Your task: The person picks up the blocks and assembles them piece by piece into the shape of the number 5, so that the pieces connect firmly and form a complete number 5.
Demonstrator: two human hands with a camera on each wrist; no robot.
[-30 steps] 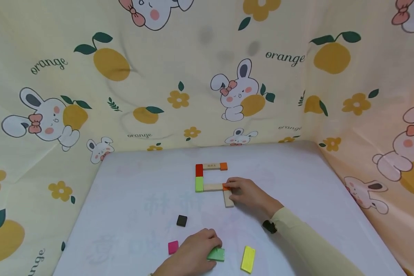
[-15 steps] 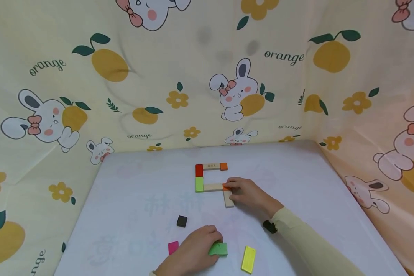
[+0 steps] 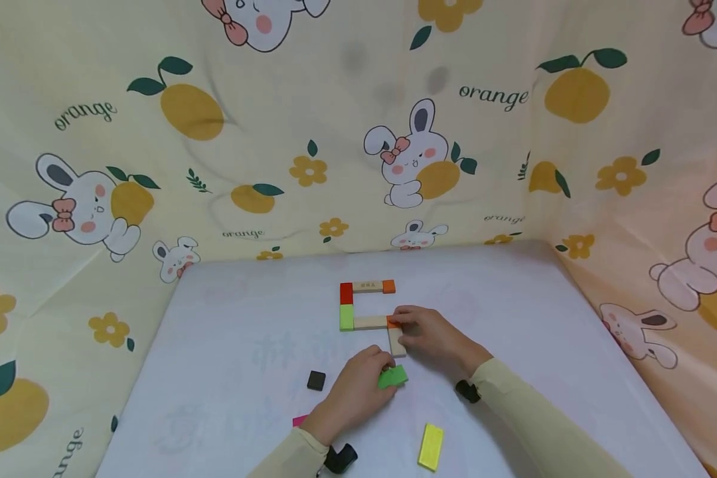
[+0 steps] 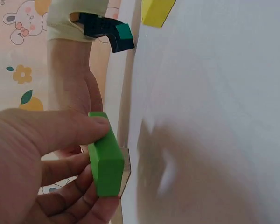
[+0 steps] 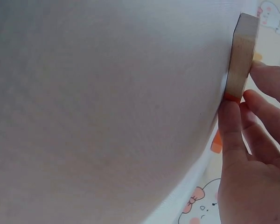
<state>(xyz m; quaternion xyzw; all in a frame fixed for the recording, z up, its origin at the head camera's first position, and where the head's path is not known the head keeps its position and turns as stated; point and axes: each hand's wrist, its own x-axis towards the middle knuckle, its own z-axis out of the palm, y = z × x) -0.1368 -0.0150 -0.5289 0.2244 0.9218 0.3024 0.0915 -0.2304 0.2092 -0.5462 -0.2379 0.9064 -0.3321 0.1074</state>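
Note:
In the head view my left hand (image 3: 358,392) pinches a green block (image 3: 393,377), just below the row of blocks. The left wrist view shows this green block (image 4: 107,156) between thumb and fingers. My right hand (image 3: 433,337) rests at the corner of the row, fingertips on a small orange block (image 3: 392,322) and thumb against a plain wooden block (image 3: 397,342). Up close, that wooden block (image 5: 241,60) stands beside the thumb, with a sliver of orange at its end. Another wooden block (image 3: 370,322) joins the corner to a lime block (image 3: 346,317).
A red block (image 3: 346,293), a printed wooden block (image 3: 367,287) and an orange block (image 3: 389,286) form the row's upper part. Loose on the white table (image 3: 215,372) lie a black block (image 3: 316,380), a partly hidden pink block (image 3: 300,420) and a yellow block (image 3: 431,447).
My left hand has carried the green block up and slightly right, close to the wooden block's lower end; it now covers more of the pink block. My right hand has stayed put.

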